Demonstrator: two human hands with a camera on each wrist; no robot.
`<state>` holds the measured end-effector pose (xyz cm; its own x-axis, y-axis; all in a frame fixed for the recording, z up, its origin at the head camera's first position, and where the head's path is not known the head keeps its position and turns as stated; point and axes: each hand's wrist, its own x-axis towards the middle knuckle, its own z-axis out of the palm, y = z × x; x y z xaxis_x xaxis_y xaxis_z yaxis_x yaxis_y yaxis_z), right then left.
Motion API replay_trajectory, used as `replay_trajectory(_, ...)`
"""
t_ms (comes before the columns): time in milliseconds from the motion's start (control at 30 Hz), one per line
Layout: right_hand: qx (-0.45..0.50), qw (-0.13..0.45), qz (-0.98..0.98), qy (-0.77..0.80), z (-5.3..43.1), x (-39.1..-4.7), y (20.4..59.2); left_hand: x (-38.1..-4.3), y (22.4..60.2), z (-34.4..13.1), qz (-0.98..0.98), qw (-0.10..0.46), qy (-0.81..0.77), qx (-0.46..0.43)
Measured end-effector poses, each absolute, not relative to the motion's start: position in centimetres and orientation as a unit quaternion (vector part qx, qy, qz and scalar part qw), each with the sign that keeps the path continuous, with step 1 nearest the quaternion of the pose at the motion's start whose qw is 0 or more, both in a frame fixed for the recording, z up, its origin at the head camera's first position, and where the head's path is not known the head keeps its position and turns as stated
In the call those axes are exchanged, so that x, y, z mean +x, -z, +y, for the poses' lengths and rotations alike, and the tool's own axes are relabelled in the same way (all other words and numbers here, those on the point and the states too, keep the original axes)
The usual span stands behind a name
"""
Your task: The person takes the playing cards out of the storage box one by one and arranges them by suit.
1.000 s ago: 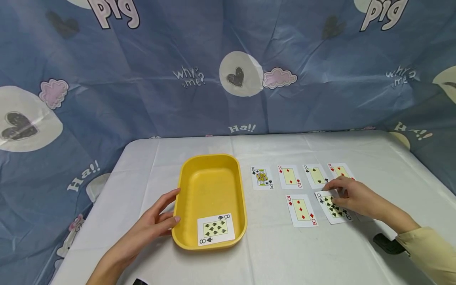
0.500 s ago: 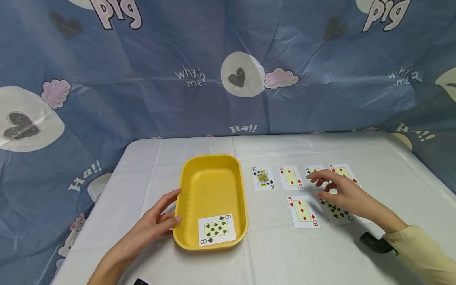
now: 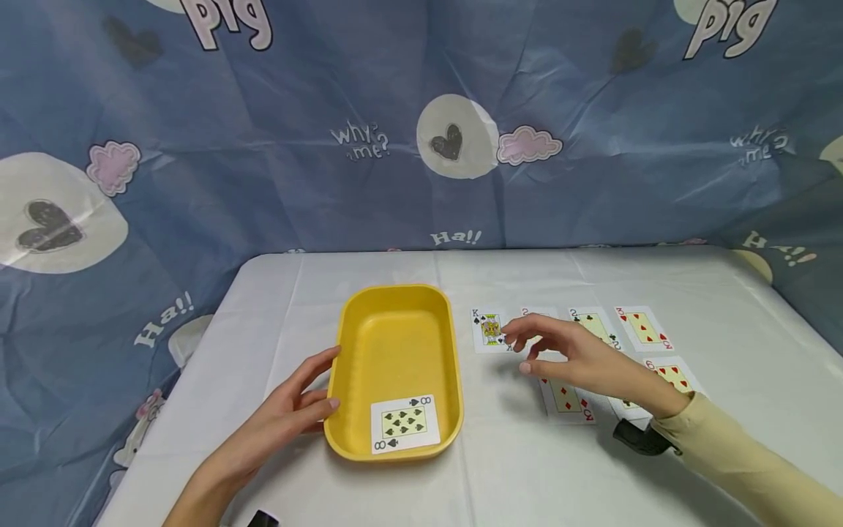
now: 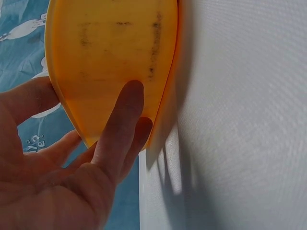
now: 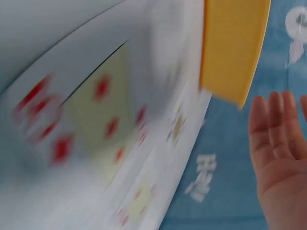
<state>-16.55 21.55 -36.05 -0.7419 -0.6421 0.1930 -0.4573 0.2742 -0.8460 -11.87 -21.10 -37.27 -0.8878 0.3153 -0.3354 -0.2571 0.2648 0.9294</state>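
My left hand (image 3: 290,410) rests on the left side of a yellow tray (image 3: 338,329). In the left wrist view its fingertips touch the outer wall of the tray (image 4: 105,52). An eight of spades (image 3: 405,424) lies face up inside the tray's near end. My right hand (image 3: 573,355), loosely bent and holding nothing, hovers over the left part of the cards. Beneath or beside it lie a king of spades (image 3: 486,340), a partly covered two (image 3: 530,312), a two of clubs (image 3: 596,322) and a diamond card (image 3: 568,410). The right wrist view shows its open palm (image 5: 283,167).
A card with hearts (image 3: 644,329) ends the back row. Another heart card (image 3: 672,375) lies in the front row, near a card (image 3: 628,411) mostly hidden by my wrist. White cloth covers the table (image 3: 395,498). A blue patterned curtain (image 3: 296,190) hangs behind it.
My right hand has let go of the club card in the front row and moved left over the other cards, nothing in its fingers. My left hand stays on the tray.
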Motion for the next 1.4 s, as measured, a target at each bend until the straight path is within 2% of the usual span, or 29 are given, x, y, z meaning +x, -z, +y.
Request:
replay_trajectory(267,-0.432,0.112,0.749,0.49,16.0,-16.3,35.1,-11.8,37.3,-21.2,0.76,0.237,-0.605,0.013)
replay_trajectory(667,-0.501,0.226,0.712,0.436,8.8,-17.8,35.5,-11.9,37.3,-21.1,0.768,0.235,-0.596,-0.008)
replay_trajectory(1033,-0.546,0.33,0.725,0.259,4.2,-21.6,36.2,-11.8,37.6,-21.3,0.76,0.24,-0.604,0.016)
replay_trajectory(1200,-0.562,0.341,0.733,0.173,3.0,-21.9,36.7,-11.8,37.5,-21.2,0.756,0.242,-0.608,0.025)
replay_trajectory(1400,-0.571,0.31,0.749,0.13,2.5,-21.3,36.5,-11.8,37.4,-21.3,0.76,0.238,-0.605,0.028)
